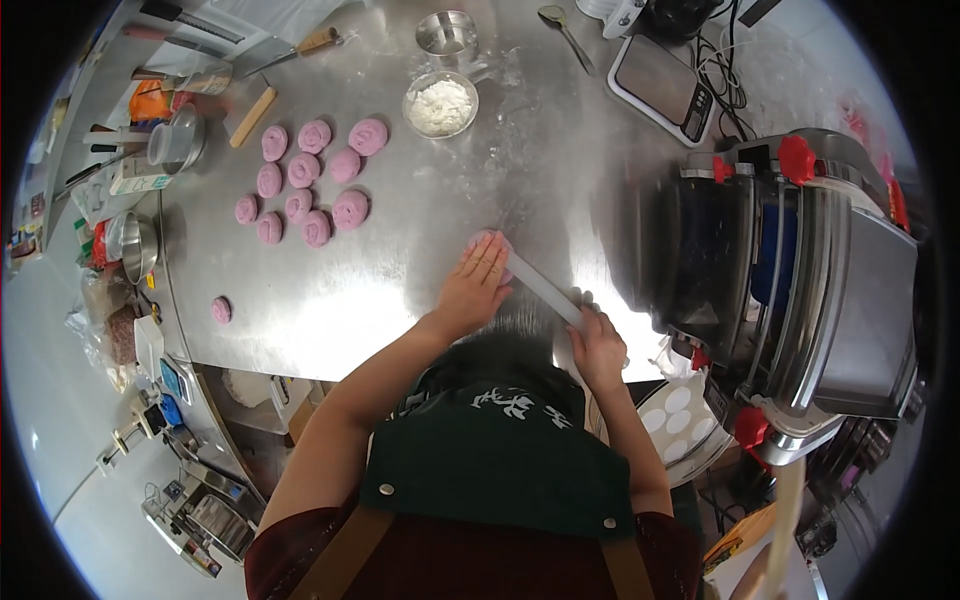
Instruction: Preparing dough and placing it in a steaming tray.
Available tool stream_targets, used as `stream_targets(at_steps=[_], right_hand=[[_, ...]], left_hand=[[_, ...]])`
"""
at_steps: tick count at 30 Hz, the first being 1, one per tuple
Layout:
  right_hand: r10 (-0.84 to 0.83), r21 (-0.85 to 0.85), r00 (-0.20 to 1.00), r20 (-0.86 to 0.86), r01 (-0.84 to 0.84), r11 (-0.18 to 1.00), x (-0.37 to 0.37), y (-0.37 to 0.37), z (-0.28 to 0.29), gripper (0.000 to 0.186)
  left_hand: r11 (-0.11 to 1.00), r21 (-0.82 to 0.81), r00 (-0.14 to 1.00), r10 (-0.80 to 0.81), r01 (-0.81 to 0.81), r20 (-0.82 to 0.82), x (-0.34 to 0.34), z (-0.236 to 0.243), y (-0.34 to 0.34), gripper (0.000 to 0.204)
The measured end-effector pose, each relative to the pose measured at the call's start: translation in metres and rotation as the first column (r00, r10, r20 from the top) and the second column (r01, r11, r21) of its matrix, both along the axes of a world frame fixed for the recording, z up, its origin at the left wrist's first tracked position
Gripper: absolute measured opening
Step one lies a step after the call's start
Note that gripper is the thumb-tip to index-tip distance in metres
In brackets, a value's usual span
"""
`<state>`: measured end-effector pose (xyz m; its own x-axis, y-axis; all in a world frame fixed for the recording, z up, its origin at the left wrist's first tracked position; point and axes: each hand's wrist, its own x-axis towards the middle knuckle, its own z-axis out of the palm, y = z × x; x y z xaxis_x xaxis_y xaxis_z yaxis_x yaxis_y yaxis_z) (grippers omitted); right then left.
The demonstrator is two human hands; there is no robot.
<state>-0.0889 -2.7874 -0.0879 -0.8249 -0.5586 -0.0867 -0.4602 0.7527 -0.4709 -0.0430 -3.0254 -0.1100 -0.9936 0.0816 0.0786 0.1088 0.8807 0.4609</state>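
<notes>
My left hand [474,285] lies on a piece of pink dough [508,272] on the steel table [370,270], its fingers stretched out flat. Most of that dough is hidden beneath the fingers; only its rim shows. A white rolling pin [543,287] slants from the dough toward the table's front edge. My right hand [600,348] is closed around its near end, and the far end meets the dough beside my left fingers. Several coiled pink dough pieces [303,170] sit in a loose group at the left. One single dough piece [221,309] lies apart, nearer to me.
A flour bowl [441,107] and a metal bowl [447,38] stand at the back. A spoon [568,42] and a scale [655,85] are farther right. A scraper with a wooden handle [253,117] lies at the left. A large roller machine [790,280] borders the table's right side.
</notes>
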Motion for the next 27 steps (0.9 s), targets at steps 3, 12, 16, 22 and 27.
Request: stream_targets(at_steps=[3,12,16,22,27], right_hand=[[0.02,0.016,1.0,-0.003,-0.02,1.0,-0.006,0.0,0.002,0.035],[-0.001,0.026,0.999,-0.049,0.002,1.0,-0.013,0.001,-0.005,0.035],[-0.037,0.024,0.999,-0.001,0.037,0.999,-0.015,-0.001,-0.004,0.034],[-0.072,-0.095,0.978,0.195,0.092,0.991,-0.014,0.011,-0.006,0.031],[-0.159,-0.239,0.948,0.277,0.228,0.944,-0.004,0.014,-0.02,0.03]], left_hand=[[0.999,0.03,0.999,-0.015,0.014,0.037,-0.006,0.009,-0.003,0.064],[1.0,0.018,0.995,-0.003,0.002,0.097,-0.036,0.018,0.005,0.071],[1.0,0.028,0.993,-0.014,0.011,0.12,-0.047,0.02,0.005,0.064],[0.847,0.385,0.909,0.415,-0.367,-0.046,-0.037,0.011,-0.031,0.028],[0.9,0.265,0.928,0.286,-0.345,0.239,-0.048,-0.004,-0.045,0.017]])
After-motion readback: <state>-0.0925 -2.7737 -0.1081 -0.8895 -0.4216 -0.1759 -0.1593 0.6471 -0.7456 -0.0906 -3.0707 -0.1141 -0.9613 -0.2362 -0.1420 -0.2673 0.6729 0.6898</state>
